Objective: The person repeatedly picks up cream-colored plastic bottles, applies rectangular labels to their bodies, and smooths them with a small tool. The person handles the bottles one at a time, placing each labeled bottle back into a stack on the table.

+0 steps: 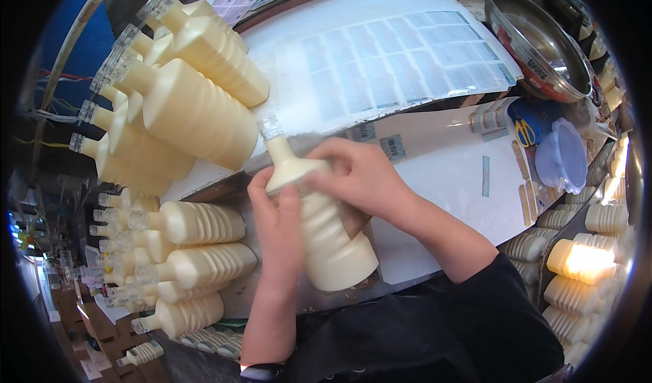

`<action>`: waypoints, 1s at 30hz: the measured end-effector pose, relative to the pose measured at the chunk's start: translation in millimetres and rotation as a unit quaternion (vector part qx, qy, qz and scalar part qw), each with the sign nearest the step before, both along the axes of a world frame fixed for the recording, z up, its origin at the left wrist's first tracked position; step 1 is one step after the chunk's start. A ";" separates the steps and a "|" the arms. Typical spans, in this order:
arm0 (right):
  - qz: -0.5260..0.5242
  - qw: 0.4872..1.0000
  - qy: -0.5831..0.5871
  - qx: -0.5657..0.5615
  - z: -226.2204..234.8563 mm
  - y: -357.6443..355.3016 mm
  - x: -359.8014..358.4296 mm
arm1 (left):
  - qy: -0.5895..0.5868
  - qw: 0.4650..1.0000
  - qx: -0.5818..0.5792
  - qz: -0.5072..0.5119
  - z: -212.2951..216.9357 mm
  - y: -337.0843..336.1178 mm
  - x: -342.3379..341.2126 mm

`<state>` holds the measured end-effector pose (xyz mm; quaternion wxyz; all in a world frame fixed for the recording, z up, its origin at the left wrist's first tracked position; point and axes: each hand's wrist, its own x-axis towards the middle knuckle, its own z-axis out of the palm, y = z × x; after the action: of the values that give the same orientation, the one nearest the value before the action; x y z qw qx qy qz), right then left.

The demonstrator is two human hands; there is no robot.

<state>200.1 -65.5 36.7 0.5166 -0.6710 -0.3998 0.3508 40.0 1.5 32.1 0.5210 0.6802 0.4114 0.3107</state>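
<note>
A cream plastic bottle (333, 237) with ribbed sides and a clear threaded neck lies tilted in front of me, its neck pointing up and to the left. My left hand (277, 213) grips it around the shoulder, thumb on the near face. On the same shoulder rests my right hand (363, 179), its fingers curled in and slightly blurred by motion. A thin greyish strip shows by the fingertips at the shoulder. Whatever the right fingers pinch is hidden. Small printed labels (392, 147) lie on the white sheet (435, 199) just beyond the right hand.
Similar bottles (200, 111) are stacked at the left, with more below them (204, 261) and at the far right (577, 295). A pale sheet of labels (407, 57) covers the raised white board. Yellow scissors (524, 132), a lilac plastic tub (562, 155) and a metal pan (536, 30) stand right.
</note>
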 end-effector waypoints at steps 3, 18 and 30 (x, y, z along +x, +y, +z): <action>0.008 0.997 0.073 -0.012 -5.5 1.6 -0.1 | -0.010 1.000 -0.013 -0.020 4.5 -1.7 -2.4; 0.036 0.988 0.136 0.061 -33.1 3.3 1.3 | -0.032 0.999 -0.002 -0.009 -4.0 0.7 0.8; 0.037 0.998 0.041 0.002 -11.8 -0.9 0.8 | 0.016 0.999 0.047 -0.022 -9.5 2.3 -3.5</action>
<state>200.9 -66.3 24.9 0.5209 -0.6394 -0.4034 0.3964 36.5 3.8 22.6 0.4889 0.7173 0.3898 0.3073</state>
